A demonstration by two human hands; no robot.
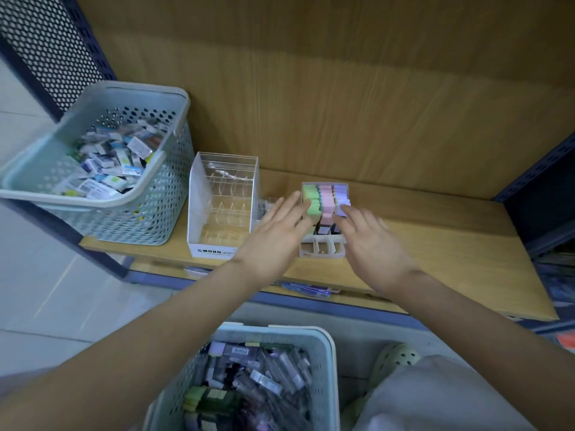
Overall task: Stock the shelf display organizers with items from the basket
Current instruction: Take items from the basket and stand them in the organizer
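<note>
Our 2 hands at the small organizer (323, 248)
Our left hand (277, 234) and right hand (375, 241), fingers straight and holding nothing, flank its 3 pastel rows (326, 197).

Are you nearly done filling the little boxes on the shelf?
Not yet. Done: the small organizer's back rows hold green, pink and purple items. In hand: left hand and right hand reach those rows, holding nothing. Left: its front slots and the clear organizer look empty, and the shelf basket and lower basket hold plenty.
</note>
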